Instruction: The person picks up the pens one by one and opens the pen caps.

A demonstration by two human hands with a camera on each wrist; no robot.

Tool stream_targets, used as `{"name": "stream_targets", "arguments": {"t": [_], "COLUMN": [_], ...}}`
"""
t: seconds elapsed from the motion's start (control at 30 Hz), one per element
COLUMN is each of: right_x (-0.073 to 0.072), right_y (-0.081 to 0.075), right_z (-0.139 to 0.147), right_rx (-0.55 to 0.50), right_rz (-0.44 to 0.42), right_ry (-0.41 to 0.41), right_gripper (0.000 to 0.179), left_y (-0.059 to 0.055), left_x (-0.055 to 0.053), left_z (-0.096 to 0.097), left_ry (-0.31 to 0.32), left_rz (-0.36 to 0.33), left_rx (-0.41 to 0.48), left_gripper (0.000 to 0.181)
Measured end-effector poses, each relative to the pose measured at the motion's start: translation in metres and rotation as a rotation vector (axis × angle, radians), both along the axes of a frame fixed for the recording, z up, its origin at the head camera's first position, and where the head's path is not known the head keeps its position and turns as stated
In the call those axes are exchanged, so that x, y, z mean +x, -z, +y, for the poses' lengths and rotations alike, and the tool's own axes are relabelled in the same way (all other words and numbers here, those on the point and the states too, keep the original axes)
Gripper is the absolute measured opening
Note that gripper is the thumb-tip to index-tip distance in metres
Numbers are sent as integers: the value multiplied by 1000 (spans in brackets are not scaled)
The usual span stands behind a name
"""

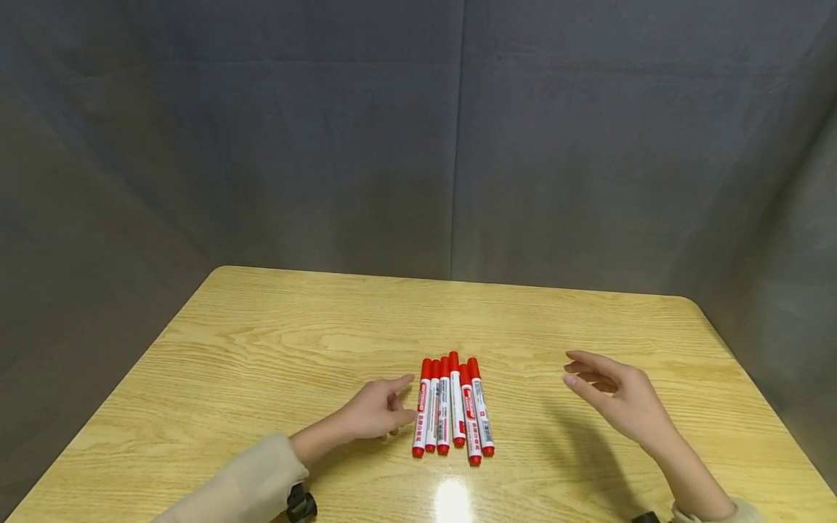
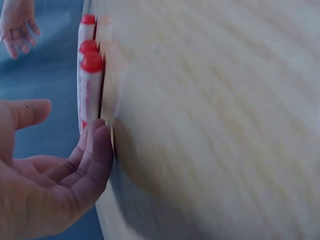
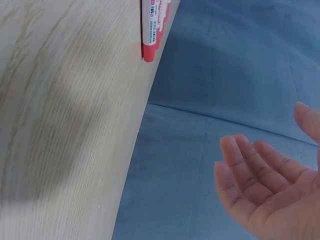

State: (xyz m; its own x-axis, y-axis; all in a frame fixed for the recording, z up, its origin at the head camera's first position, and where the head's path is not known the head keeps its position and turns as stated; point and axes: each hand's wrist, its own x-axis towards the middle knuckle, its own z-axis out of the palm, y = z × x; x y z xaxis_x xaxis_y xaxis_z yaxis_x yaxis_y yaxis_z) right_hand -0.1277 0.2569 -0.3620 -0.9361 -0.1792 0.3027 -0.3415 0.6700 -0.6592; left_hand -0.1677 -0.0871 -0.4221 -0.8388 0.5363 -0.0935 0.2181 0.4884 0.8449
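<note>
Several red-capped whiteboard markers (image 1: 443,414) with white barrels lie side by side, slightly uneven, at the middle of the wooden table. Just left of the leftmost marker (image 1: 421,421) is my left hand (image 1: 374,408), thumb and index finger extended towards it, the other fingers bent loosely. In the left wrist view these fingers (image 2: 102,150) come close to a marker (image 2: 90,90); whether they touch it I cannot tell. My right hand (image 1: 621,399) hovers above the table well right of the markers, fingers relaxed and holding nothing. The right wrist view shows its palm.
The wood-grain table (image 1: 307,312) has rounded far corners. Grey cloth (image 1: 327,145) hangs behind it and along both sides. A dark band (image 1: 299,503) is on the left wrist, below a beige sleeve (image 1: 248,483).
</note>
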Motion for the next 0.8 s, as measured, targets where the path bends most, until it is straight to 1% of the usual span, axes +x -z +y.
{"name": "stream_targets", "arguments": {"t": [0.17, 0.37, 0.5, 0.6, 0.8], "right_x": [-1, -1, 0, 0, 2], "right_y": [0, -1, -1, -1, 0], "right_z": [0, 1, 1, 2, 2], "right_rx": [4, 5, 2, -2, 1], "right_rz": [-6, -2, 0, -5, -8], "right_ry": [-2, -3, -3, 0, 4], "right_gripper": [36, 36, 36, 36, 36], "left_y": [0, 0, 1, 1, 4], "left_x": [4, 6, 6, 6, 6], "left_z": [9, 18, 22, 24, 25], "left_ry": [13, -2, -10, -18, -47], "left_rz": [-39, -49, -18, 13, 109], "left_rx": [-44, -101, -146, -174, -253], "left_gripper": [69, 73, 79, 80, 79]}}
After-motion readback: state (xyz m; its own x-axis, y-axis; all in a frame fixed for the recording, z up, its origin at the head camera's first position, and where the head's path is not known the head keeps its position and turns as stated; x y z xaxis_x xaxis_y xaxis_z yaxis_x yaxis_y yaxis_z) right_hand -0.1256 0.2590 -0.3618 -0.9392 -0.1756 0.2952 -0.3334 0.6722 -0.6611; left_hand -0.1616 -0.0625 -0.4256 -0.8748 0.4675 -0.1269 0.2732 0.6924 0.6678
